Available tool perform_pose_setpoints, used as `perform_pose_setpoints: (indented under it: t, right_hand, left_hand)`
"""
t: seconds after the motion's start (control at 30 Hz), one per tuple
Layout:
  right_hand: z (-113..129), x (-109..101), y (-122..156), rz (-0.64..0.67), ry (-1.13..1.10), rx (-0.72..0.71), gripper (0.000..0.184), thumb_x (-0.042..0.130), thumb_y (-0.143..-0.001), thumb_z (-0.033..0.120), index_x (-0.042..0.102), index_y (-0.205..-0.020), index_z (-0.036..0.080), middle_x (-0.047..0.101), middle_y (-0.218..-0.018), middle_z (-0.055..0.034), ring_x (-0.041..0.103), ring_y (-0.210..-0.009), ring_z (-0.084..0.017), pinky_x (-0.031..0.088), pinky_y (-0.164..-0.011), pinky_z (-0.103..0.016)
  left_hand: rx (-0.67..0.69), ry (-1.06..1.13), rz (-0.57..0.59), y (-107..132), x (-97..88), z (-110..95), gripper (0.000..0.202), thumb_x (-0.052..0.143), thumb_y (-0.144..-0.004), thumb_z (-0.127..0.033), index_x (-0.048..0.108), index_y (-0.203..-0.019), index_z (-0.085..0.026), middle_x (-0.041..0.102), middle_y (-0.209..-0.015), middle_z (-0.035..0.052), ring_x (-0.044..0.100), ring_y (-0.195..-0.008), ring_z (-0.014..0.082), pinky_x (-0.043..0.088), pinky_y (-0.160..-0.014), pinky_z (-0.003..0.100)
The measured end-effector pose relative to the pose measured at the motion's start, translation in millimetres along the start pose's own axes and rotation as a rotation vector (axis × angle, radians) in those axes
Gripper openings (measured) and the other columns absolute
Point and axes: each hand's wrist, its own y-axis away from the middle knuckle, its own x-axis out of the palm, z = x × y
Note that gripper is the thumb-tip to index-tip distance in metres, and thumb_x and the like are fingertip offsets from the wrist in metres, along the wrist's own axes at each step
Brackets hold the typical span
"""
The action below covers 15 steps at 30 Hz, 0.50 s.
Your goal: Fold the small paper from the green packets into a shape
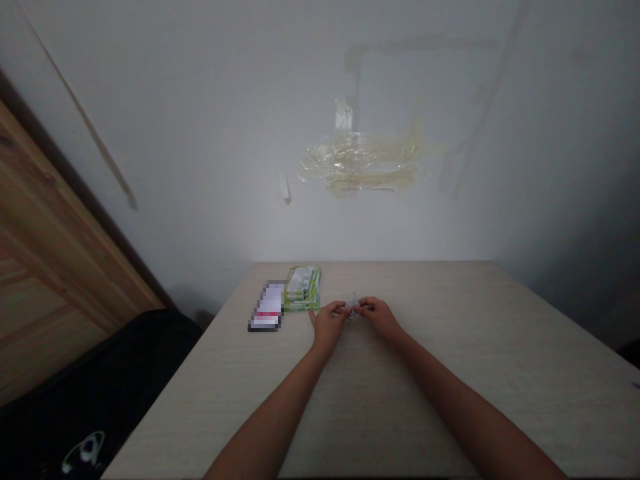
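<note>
Near the middle of the table, my left hand (329,324) and my right hand (379,316) meet around a small, pale, greyish item (353,304) with thin parts. Its kind is too small to make out. The fingers of both hands are pinched on it from either side, and they hide much of it. Just behind my left hand lies a stack of green and white packets (303,288). A phone (267,307) with a blurred screen rests left of the packets.
The light wooden table (475,387) runs back to a grey wall (200,133) with peeling tape (370,160). At the left are a wooden panel (55,220) and a black bag-like thing (115,373) beside the table's edge.
</note>
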Motion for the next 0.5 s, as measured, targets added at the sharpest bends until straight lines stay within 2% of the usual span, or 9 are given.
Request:
perform_pose_setpoints:
  t: [0.13,0.27,0.5]
  right_hand:
    - [-2.9,0.5,0.4,0.042,-0.036,0.007,0.034,0.06,-0.075,0.048,0.069,-0.08,0.016,0.068,-0.075,-0.0045,0.06,-0.072,-0.019,0.043,-0.07,-0.03]
    - [-3.6,0.8,2.9,0.045,-0.065,0.007,0.034,0.06,-0.075,0.048,0.068,-0.083,0.016,0.068,-0.076,-0.004,0.059,-0.073,-0.019,0.042,-0.07,-0.029]
    - [-2.2,0.8,2.3,0.068,-0.067,0.002,0.032,0.06,-0.075,0.048,0.068,-0.082,0.017,0.066,-0.077,-0.0038,0.058,-0.074,-0.019,0.041,-0.072,-0.03]
  left_hand:
    - [0.003,0.0,0.003,0.2,-0.3,-0.5,0.023,0.062,-0.078,-0.041,0.072,-0.091,-0.025,0.076,-0.085,0.0021,0.067,-0.092,0.0222,-0.005,-0.113,0.061]
    - [0.005,-0.02,0.031,0.6,-1.8,-2.5,0.018,0.062,-0.078,-0.04,0.071,-0.084,-0.026,0.075,-0.089,0.0008,0.066,-0.089,0.0215,-0.007,-0.112,0.062]
    - [-0.008,-0.014,0.045,0.4,-1.5,-2.6,0.018,0.059,-0.079,-0.038,0.071,-0.084,-0.025,0.075,-0.09,0.0008,0.065,-0.089,0.0212,-0.005,-0.114,0.059]
